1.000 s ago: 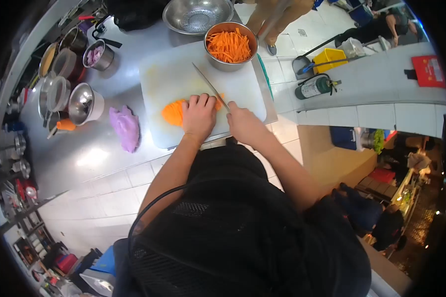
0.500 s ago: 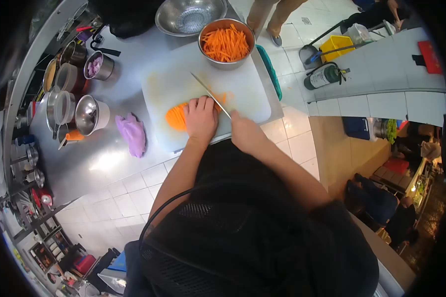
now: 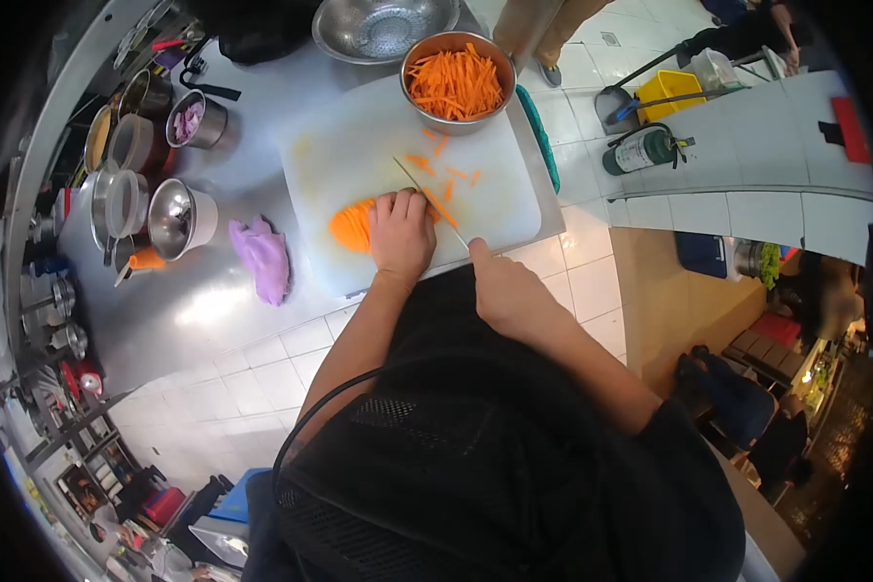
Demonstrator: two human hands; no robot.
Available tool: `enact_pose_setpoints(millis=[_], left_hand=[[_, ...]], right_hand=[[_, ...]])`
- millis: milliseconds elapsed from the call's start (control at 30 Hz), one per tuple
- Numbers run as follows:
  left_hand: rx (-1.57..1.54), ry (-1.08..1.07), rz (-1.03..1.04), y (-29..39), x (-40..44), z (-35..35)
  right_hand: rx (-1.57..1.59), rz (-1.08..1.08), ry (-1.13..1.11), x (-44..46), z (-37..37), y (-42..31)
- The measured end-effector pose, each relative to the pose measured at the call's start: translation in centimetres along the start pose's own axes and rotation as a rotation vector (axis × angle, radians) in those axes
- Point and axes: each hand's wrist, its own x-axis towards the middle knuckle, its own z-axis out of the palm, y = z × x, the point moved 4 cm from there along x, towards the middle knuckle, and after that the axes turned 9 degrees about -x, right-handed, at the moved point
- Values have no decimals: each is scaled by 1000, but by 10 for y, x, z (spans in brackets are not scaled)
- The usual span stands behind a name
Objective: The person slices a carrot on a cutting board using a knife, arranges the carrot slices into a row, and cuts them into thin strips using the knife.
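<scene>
**A:** ok walk me left to right, what's on this table?

**B:** Far left there's a clutter of tubs and pans, with a metal pot (image 3: 211, 128) of pinkish chopped bits at the near end. Then a crumpled purple thing (image 3: 259, 260), cloth or glove, can't tell. Then the white cutting board (image 3: 320, 165).

**A:** and the orange stuff?

**B:** Carrot slices (image 3: 349, 226), I'd say, fanned over on the board left of center. The left hand (image 3: 401, 236) is on their right end, fingers bent and clamping the stack down from above.

**A:** so what's the step?

**B:** Looks like cutting slices into strips, tbh. The knife (image 3: 423, 192) sits just right of those fingers, an orange strip along its blade. Loose strips (image 3: 449, 189) lie beyond it, and a steel bowl (image 3: 459, 128) heaped with more stands at the board's far right. The right hand (image 3: 512, 289) comes last, wrapped around the knife handle.

**A:** what does the next move call for?

**B:** Imo a fresh cut needs the blade lined up on the stack's right end, knuckles guiding it, fingertips tucked back. That strip could get in the way, so I'd clear it first.
</scene>
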Motion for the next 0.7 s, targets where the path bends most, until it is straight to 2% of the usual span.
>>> enact_pose_setpoints(millis=[33,67,133,200,267,333,400,467,533,567,600,667,700], left_hand=[[10,1,6,-1,0,0],[20,-5,19,-1,-2,0],[-10,9,13,2,0,-1],[-42,30,16,1,3,-6],[-57,26,-1,3,-1,-6],[-40,26,-20,0,-3,-3],[-13,22,-1,-1,-1,0],[-46,51,15,0,-3,-3],[-59,73,21,-3,1,-2],[-71,86,-2,-3,-3,-1],[-74,95,-32,-4,-4,-2],[-43,62,-23,-4,-4,-3],[-41,56,-21,-2,-6,-2]], right_hand=[[42,-39,93,16,16,5],[50,-33,83,37,31,14],[29,-161,192,76,18,3],[46,-167,178,50,-10,-6],[35,-41,28,0,-16,-11],[4,-16,14,19,25,9],[39,-114,214,71,39,15],[33,-162,258,65,17,-2],[48,-121,173,29,-10,-15],[38,-55,55,16,-9,-14],[19,-65,31,26,5,-7],[9,-108,172,62,42,11],[82,-167,275,78,36,5]])
